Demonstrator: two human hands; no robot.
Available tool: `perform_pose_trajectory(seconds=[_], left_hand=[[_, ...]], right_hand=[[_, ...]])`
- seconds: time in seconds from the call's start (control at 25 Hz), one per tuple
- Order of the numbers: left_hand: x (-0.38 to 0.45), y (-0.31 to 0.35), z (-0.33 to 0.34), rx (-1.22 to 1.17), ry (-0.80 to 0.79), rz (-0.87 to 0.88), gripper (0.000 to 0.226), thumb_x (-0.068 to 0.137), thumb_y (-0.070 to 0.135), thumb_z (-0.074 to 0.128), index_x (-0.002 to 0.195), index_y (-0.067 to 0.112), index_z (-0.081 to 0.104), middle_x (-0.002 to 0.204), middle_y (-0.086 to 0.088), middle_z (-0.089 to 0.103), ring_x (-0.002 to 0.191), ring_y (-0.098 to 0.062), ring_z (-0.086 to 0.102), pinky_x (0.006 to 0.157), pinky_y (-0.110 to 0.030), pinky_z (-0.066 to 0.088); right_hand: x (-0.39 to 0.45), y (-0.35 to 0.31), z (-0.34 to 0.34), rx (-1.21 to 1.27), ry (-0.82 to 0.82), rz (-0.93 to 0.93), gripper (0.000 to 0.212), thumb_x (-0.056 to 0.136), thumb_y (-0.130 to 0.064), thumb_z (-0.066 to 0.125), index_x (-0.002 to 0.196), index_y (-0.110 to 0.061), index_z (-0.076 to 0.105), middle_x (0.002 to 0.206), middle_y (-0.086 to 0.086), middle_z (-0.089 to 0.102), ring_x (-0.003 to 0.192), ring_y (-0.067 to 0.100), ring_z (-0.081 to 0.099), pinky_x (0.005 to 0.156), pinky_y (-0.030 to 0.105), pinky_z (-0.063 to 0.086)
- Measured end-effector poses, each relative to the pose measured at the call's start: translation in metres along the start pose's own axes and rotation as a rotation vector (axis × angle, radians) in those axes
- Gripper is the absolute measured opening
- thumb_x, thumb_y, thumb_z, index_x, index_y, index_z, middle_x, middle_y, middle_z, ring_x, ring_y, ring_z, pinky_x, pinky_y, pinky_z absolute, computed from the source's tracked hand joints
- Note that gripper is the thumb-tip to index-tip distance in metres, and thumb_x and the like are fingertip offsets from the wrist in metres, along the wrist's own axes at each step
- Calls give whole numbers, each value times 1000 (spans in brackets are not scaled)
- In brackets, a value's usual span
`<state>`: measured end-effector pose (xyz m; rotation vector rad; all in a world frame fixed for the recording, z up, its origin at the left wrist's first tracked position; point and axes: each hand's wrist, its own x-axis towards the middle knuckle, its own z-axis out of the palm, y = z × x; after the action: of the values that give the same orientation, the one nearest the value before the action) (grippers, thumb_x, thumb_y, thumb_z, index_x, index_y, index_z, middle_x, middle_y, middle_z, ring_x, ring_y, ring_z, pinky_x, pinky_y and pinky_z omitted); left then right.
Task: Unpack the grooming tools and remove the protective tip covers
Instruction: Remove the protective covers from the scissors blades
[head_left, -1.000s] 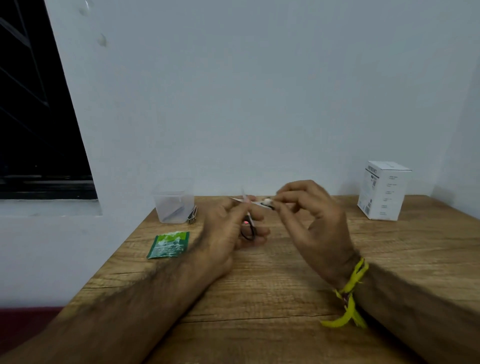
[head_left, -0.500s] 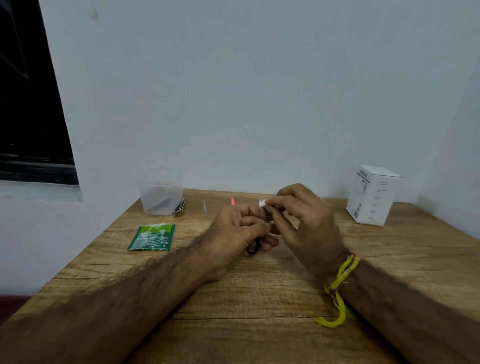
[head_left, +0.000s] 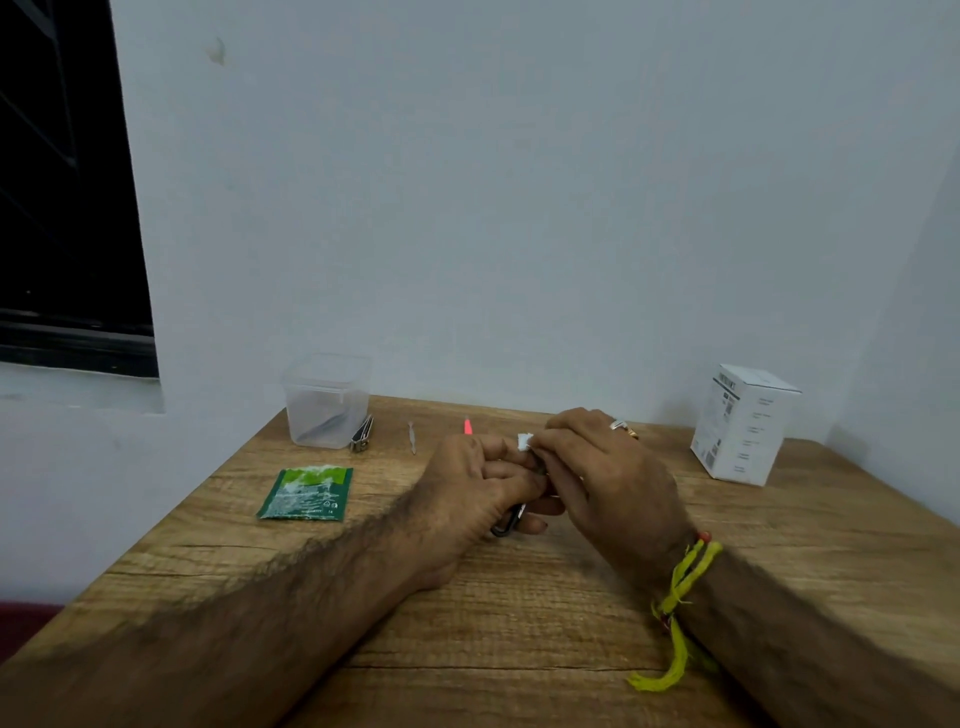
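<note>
Between both hands, fingers (head_left: 540, 441) pinch white cover (head_left: 523, 442).

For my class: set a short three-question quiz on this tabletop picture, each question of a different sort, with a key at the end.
1. True or false: the green sachet lies inside the clear plastic container.
2. Multiple choice: the white box stands at the table's A) near left edge, B) far right corner, C) centre.
3. Fill in: the right hand pinches a small ____ piece at the top of the tool that the left hand grips.

Key: 1 false, it lies on the wooden table in front of the container; 2 B; 3 white.
</note>
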<state>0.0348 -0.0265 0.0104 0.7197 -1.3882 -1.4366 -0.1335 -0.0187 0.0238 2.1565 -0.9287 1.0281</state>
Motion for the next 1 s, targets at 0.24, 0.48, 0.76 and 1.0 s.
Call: perform_pose_trajectory(seconds=[0.24, 0.48, 0.76, 1.0], left_hand=[[-1, 0, 1, 30, -11, -6, 13, 86, -2, 74, 98, -2, 70, 88, -18, 78, 84, -31, 78, 57, -26, 60], [-1, -2, 3, 52, 1, -25, 16, 85, -6, 73, 99, -4, 68, 87, -20, 78, 85, -31, 78, 55, -27, 59], [1, -2, 0, 21, 15, -36, 15, 85, -3, 74, 99, -2, 69, 90, -20, 78, 89, -30, 77, 57, -27, 59], [2, -4, 1, 45, -2, -47, 17, 84, -5, 75, 99, -2, 66, 89, -18, 78, 86, -30, 78, 57, -28, 60]], right_hand=[[-1, 0, -2, 37, 2, 12, 17, 95, -15, 56, 98, -7, 72, 97, 7, 68, 81, 27, 66, 67, 44, 56], [-3, 2, 0, 63, -21, 31, 11, 93, -11, 63, 97, -7, 72, 97, 7, 68, 79, 29, 66, 67, 44, 55], [-5, 5, -6, 80, -60, -7, 10, 90, -10, 65, 95, -9, 74, 97, 5, 69, 79, 27, 66, 65, 41, 55], [-2, 3, -8, 44, -54, -2, 18, 95, -17, 57, 94, -9, 73, 96, 6, 68, 81, 27, 66, 68, 42, 55]])
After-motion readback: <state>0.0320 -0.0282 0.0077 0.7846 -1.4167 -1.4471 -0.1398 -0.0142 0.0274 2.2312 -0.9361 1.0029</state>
